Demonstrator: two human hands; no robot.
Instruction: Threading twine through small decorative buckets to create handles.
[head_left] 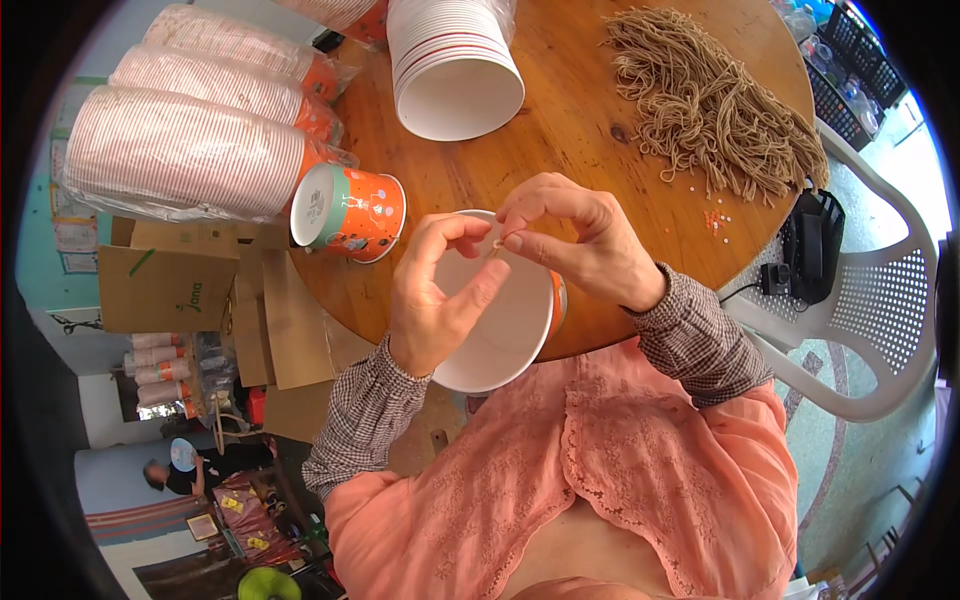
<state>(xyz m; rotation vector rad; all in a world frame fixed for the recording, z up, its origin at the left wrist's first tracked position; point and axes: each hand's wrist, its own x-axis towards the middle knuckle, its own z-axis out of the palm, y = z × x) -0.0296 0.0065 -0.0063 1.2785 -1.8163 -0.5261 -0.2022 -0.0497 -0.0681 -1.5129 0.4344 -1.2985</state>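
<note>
Both my hands are raised over a white paper tub (pixel 480 345) whose mouth faces up at the table's near edge. My right hand (pixel 590 235) pinches a short piece of pale string (pixel 497 245) between thumb and forefinger. My left hand (pixel 435 290) is beside it, thumb and forefinger apart around the string's lower end; no firm grip shows there. An orange and green printed tub (pixel 368 215) lies tipped just left of my hands. Across the table's right side spreads a loose heap of tan strings (pixel 715 95).
Nested white tubs (pixel 458 90) lie at the back, with plastic-wrapped tub stacks (pixel 185 150) to the left. Small orange and white bits (pixel 715 220) are scattered near the right edge. Beyond are cardboard boxes (pixel 165 290), a plastic chair (pixel 870 310), a black bag (pixel 812 245) and a distant person (pixel 215 470).
</note>
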